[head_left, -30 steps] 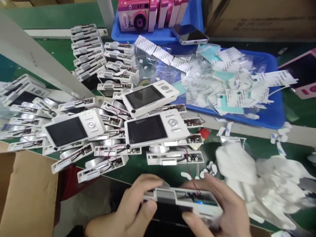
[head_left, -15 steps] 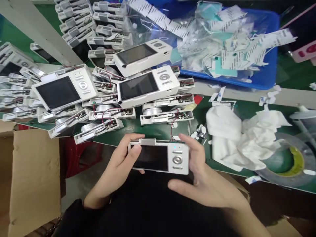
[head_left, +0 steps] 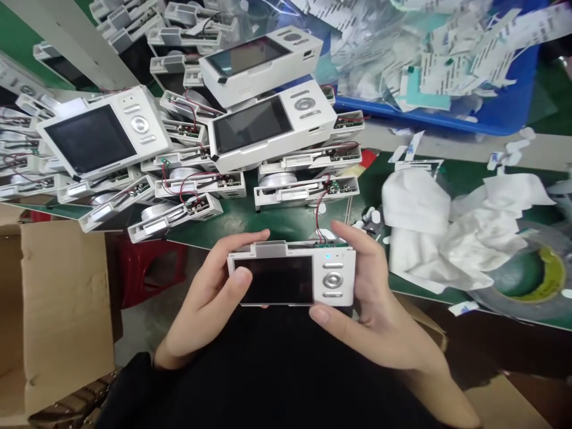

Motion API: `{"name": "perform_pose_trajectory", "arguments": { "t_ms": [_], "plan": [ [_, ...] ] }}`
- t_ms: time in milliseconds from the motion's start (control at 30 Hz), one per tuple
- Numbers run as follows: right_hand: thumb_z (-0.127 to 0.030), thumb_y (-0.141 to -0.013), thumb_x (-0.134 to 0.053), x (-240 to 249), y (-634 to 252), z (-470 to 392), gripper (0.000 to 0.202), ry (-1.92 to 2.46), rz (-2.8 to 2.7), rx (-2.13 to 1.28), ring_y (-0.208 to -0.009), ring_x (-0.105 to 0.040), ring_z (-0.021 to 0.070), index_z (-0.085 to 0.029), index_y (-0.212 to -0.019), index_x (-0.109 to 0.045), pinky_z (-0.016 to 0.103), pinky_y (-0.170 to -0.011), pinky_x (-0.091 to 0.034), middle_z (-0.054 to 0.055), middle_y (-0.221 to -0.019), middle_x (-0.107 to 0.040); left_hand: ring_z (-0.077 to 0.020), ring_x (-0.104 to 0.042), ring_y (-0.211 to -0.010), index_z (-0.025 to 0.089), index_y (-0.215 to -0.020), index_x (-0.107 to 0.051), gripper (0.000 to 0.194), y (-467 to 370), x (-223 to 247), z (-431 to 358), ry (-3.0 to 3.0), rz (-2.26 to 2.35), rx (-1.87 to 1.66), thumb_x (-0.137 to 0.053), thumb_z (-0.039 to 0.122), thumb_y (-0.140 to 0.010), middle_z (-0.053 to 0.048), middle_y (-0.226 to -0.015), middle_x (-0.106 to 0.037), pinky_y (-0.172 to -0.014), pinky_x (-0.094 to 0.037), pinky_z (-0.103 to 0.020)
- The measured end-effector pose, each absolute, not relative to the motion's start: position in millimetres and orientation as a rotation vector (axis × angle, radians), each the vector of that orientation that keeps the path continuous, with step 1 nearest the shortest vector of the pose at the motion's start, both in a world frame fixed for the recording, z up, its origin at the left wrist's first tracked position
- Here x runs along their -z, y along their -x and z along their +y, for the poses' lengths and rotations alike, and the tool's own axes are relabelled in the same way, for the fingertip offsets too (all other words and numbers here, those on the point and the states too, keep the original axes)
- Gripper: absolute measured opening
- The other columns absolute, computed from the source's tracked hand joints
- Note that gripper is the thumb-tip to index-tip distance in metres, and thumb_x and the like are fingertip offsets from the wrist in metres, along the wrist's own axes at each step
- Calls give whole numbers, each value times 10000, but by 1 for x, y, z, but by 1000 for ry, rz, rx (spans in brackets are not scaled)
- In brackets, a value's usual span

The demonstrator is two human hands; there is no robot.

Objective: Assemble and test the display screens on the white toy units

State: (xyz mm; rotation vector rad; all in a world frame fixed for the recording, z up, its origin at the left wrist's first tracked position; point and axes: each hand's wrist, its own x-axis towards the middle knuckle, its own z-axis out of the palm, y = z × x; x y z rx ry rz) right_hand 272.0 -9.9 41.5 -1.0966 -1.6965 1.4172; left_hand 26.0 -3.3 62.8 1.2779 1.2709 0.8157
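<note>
A white digital camera [head_left: 333, 289] is held level at the table's front edge, its dark screen and silver buttons facing me. A small blue light glows on its back, and red wires rise from its uncovered top edge. My left hand [head_left: 214, 298] grips the left end, thumb over the screen's corner and fingers behind. Around the right end curls my right hand [head_left: 375, 304], forefinger by the top corner and thumb against the lower edge. Fingers behind the camera are hidden. Beyond it lie other white cameras [head_left: 273, 128], stacked on open camera bodies [head_left: 308, 189] with loose red wires.
A blue tray [head_left: 500, 122] holds plastic film and peeled backing strips at the back right. White crumpled cloth [head_left: 417, 202] and a tape roll [head_left: 547, 268] lie on the green table. A cardboard box [head_left: 67, 316] and red stool [head_left: 149, 265] stand lower left.
The camera has come slightly nearer and to the right in view. My right thumb has moved up against its lower edge. The view has shifted, so the table things appear higher.
</note>
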Motion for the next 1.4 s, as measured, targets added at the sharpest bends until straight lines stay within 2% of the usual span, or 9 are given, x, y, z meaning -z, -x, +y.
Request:
{"name": "perform_pose_trajectory", "arguments": {
  "t_ms": [67,200,467,633,833,933,1067,1200,1400],
  "plan": [
    [-361,-1028,-653,-42,-270,-12,822,1194,-1711,-1310,-1089,-760,249,-464,-1670,-150,378,-810,-706,85,-1476,-612,-265,-712,-1326,304,-1395,-667,327,-25,-59,-4,-1309,1236,-828,-602,383,-1084,-47,-1495,-708,-1078,-626,-386],
    [-373,-1033,-655,-45,-264,-13,686,1294,-1685,-1171,-1286,-698,297,-402,-1635,-327,490,-1029,-665,93,-1563,-550,-221,-699,-1355,297,-1365,-642,309,-28,-54,-8,-1335,1206,-869,-662,283,-1057,-31,-1513,-698,-1110,-585,-326],
    [-379,-1002,-727,-39,-246,-7,307,1406,-1457,-1038,-852,-752,208,-315,-1290,-640,347,-720,-670,46,-1106,-746,-258,-638,-1447,245,-1363,-619,309,-37,-41,-8,-1555,1187,-924,-658,260,-1057,-94,-1543,-670,-1194,-537,-415],
    [-279,-1036,-646,-24,-246,-3,234,1277,-1565,-768,-897,-765,202,-283,-1269,-629,322,-737,-649,37,-1056,-760,-248,-629,-1457,240,-1392,-613,312,-32,-32,-2,-1627,1196,-889,-604,275,-1082,-106,-1556,-658,-1191,-540,-388],
    [-200,-953,-682,-7,-263,21,350,1023,-1801,-524,-890,-794,266,-303,-1275,-592,433,-732,-665,52,-1036,-789,-139,-779,-903,272,-1467,-566,409,-18,-57,23,-1855,1534,-1193,-637,293,-1065,-61,-1333,-769,-761,-633,-238],
    [-239,-982,-679,-3,-266,31,424,1063,-1889,-468,-917,-795,275,-292,-1384,-556,455,-779,-663,61,-1042,-798,-234,-748,-1126,252,-1450,-576,513,-18,-71,58,-2178,1629,-1287,-765,352,-983,-100,-1334,-734,-897,-633,-323],
    [-361,-1025,-668,-4,-268,32,462,1169,-1983,-429,-992,-783,303,-275,-1466,-557,477,-824,-650,86,-1117,-802,-405,-598,-1397,122,-1551,-490,786,-23,-79,110,-2374,1732,-876,-690,620,-977,-233,-1487,-633,-1161,-508,-560],
    [-421,-1040,-648,-11,-279,24,576,1215,-1945,-362,-1028,-773,298,-269,-1568,-474,456,-835,-642,98,-1178,-792,-423,-592,-1393,109,-1665,-328,931,-24,-77,133,-2226,1680,-597,-710,591,-965,-245,-1525,-603,-1149,-502,-561],
    [-263,-1014,-655,-20,-293,20,629,1320,-1690,-241,-1146,-708,310,-297,-1606,-446,520,-953,-594,117,-1275,-729,-401,-611,-1342,175,-1668,-322,967,-22,-68,120,-2353,1551,-909,-627,745,-948,-238,-1510,-602,-1150,-487,-539]
  ]
}}
